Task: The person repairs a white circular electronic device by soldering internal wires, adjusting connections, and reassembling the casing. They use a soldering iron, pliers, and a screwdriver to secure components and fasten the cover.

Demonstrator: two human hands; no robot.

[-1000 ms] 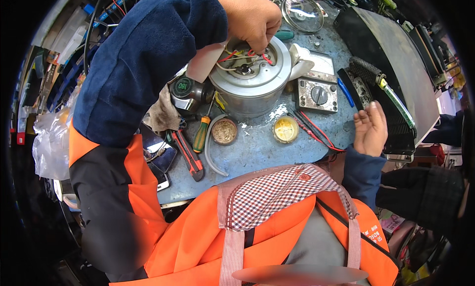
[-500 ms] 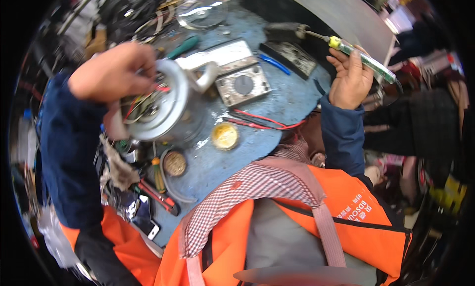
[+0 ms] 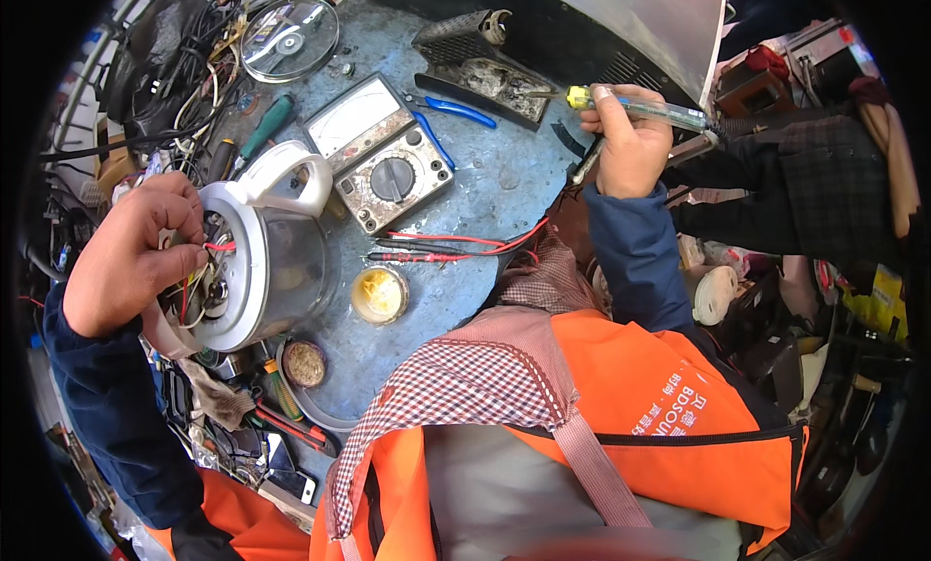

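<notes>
My left hand (image 3: 145, 246) is closed in a pinch on a red wire (image 3: 221, 247) at the open base of a clear appliance jug (image 3: 291, 270). The jug lies on its side with its white handle (image 3: 303, 178) up, and several more wires and metal parts show inside the base's grey ring. In my right hand (image 3: 630, 149) is a soldering iron (image 3: 645, 107) with a see-through green handle and yellow collar. Its tip points left, over the end of a dirty black metal tray (image 3: 485, 81); whether it touches cannot be made out.
An analog multimeter (image 3: 393, 178), blue-handled pliers (image 3: 461, 112) and red and black test leads (image 3: 465, 246) lie mid-table. Nearer stand a tin of yellowish paste (image 3: 379, 294) and a small round brown-filled tin (image 3: 304, 364). A glass lid (image 3: 290, 39) and tangled cables crowd the far left.
The whole view has shifted, with the table things now lower or further left. My right hand has brought the iron's tip from above the tray's right side to its end. My left hand stays at the base.
</notes>
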